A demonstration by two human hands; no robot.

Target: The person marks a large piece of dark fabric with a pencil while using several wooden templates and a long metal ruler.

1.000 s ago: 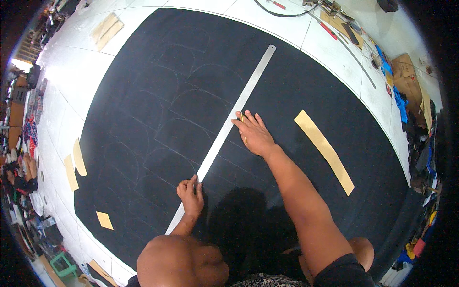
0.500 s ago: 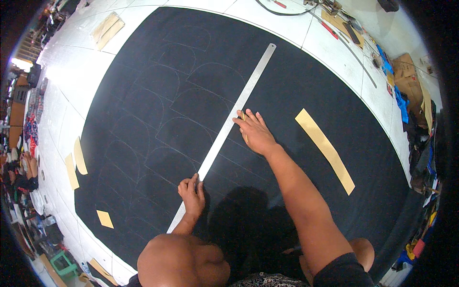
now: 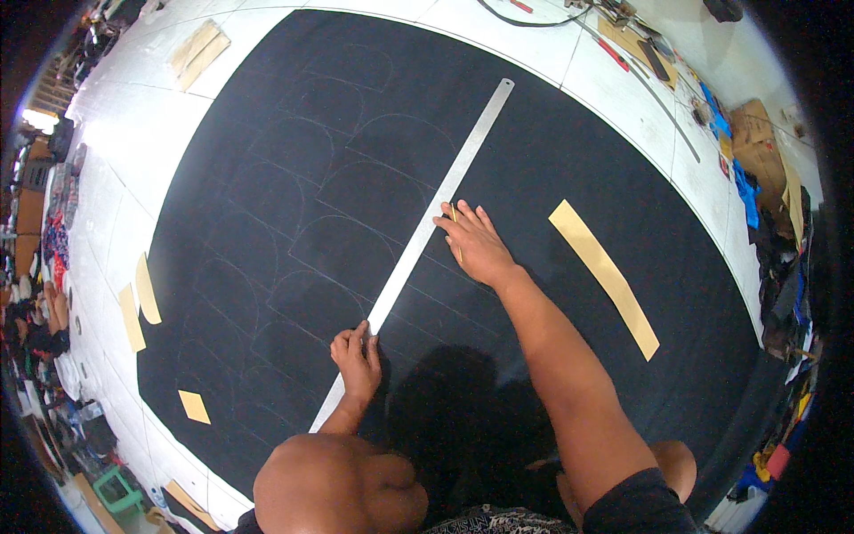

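Note:
A long steel ruler (image 3: pixel 414 258) lies slantwise over a large black cloth (image 3: pixel 587 151). My left hand (image 3: pixel 358 363) holds the ruler's nearer part, with the fingers at its edge and the thumb on its right side. Farther up, my right hand (image 3: pixel 478 246) presses its fingertips on the ruler's right edge. A thin yellow pencil-like stick (image 3: pixel 454 214) is tucked between the fingers of this hand. Faint pale outlines with straight bases and rounded tops are drawn on the cloth left of the ruler, and some straight lines pass beneath it.
A long tan card strip (image 3: pixel 607 283) lies on the cloth at right, and a small tan card piece (image 3: pixel 194 407) at lower left. More card strips (image 3: pixel 132 318) lie at the cloth's left edge. Tools, including red-handled ones (image 3: pixel 614 56), a cardboard box (image 3: pixel 756 133) and a green stool (image 3: pixel 118 489) stand around.
Both hands and the ruler keep their places. The whole view has shifted very slightly.

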